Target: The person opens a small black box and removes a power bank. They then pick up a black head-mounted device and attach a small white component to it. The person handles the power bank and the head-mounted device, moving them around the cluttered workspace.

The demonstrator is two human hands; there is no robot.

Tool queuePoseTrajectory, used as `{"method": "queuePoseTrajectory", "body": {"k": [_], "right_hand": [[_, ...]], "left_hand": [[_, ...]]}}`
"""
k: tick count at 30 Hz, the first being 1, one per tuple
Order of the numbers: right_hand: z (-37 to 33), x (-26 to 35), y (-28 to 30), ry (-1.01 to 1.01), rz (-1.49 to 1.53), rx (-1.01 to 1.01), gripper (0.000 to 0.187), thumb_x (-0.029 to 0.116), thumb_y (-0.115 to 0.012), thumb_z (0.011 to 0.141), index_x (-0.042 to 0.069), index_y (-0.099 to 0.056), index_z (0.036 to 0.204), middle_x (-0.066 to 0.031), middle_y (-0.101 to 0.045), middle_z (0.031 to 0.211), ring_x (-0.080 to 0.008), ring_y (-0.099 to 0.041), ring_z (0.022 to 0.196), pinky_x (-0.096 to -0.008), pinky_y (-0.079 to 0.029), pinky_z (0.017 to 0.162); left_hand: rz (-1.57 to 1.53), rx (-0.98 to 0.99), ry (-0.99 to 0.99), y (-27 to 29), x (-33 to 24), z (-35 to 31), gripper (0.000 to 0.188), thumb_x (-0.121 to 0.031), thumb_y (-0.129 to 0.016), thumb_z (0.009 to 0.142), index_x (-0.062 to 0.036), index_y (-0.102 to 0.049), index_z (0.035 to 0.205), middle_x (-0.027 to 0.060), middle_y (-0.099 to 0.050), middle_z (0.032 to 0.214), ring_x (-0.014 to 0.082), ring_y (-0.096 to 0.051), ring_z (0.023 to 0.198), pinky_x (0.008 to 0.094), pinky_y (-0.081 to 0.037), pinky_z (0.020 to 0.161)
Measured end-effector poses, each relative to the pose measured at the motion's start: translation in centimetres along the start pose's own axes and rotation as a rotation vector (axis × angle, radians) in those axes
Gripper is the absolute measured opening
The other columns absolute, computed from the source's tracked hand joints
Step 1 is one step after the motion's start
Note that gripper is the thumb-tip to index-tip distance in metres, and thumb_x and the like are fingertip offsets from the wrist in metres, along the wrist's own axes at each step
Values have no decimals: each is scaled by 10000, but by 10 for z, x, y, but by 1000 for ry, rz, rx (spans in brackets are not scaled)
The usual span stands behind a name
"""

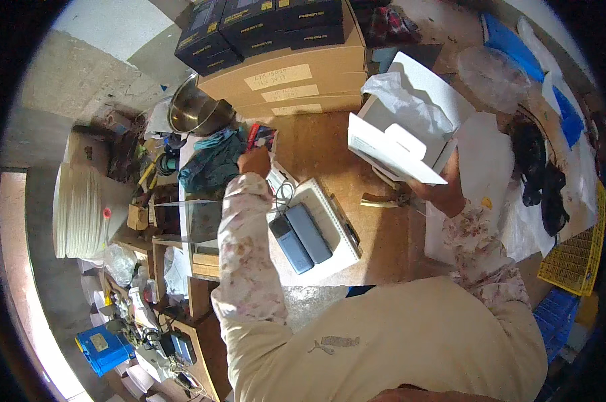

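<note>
In my right hand (pixel 443 187) is an open white cardboard box (pixel 390 147), held at its near edge, with its flap raised. Crumpled white packing paper (pixel 417 107) shows inside it. My left hand (pixel 255 161) reaches forward over the table, fingers curled, at the near end of a red and black item (pixel 259 136); what the fingers grip is hidden. Beside that hand lies a dark teal cloth (pixel 212 161). Nearer me, two slab-shaped blue-grey devices like power banks (pixel 299 238) lie side by side on a spiral notebook (pixel 340 251), with a looped grey cable (pixel 285 194) at their far end.
Brown cartons (pixel 283 80) topped with several black boxes (pixel 249 30) stand at the back. A metal bowl (pixel 199 110) sits left of them. A wooden-handled tool (pixel 383 199) lies near the white box. White sheeting (pixel 474 174) and a yellow crate (pixel 574 248) are to the right.
</note>
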State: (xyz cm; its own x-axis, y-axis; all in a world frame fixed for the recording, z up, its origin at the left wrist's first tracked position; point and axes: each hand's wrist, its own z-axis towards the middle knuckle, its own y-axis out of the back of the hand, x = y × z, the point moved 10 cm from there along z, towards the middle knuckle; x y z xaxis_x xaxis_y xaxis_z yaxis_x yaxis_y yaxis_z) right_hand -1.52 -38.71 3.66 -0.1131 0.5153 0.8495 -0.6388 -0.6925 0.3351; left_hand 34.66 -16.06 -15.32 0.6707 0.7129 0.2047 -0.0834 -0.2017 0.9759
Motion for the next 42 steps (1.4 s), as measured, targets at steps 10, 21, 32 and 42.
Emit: {"method": "queuePoseTrajectory", "body": {"k": [10,21,32,42], "right_hand": [[14,10,-25,-80,354,18,789,56,-721,680,7,-258,1317,-116,-477,1209,-193,-475,1139,-338,-362,989],[27,15,-72,22,19,130,757,137,-800,643,19,-406,1279,-152,-504,1187,-227,-499,1123,-349,-415,929],[22,1,-221,512,-741,257,857,268,-777,639,173,-361,1382,-94,-388,1378,-296,-385,1257,-429,-287,1053],[-108,4,-276,74,-393,570,838,283,-744,693,97,-313,1387,-215,-377,1369,-383,-431,1206,-446,-409,970]], "left_hand": [[-207,259,-370,42,-55,-74,686,-274,-768,641,-222,-476,1259,110,-428,1315,349,-582,1032,455,-518,809],[-471,-48,-2,88,-15,-106,693,-384,-737,715,-192,-439,1311,110,-450,1309,350,-557,1059,427,-509,814],[-689,-202,412,45,-57,-290,626,-264,-714,694,-117,-421,1227,105,-454,1274,343,-540,1084,439,-507,792],[-645,-79,532,18,-35,-292,717,-290,-704,690,-134,-375,1308,113,-494,1235,362,-586,988,458,-520,765]]}}
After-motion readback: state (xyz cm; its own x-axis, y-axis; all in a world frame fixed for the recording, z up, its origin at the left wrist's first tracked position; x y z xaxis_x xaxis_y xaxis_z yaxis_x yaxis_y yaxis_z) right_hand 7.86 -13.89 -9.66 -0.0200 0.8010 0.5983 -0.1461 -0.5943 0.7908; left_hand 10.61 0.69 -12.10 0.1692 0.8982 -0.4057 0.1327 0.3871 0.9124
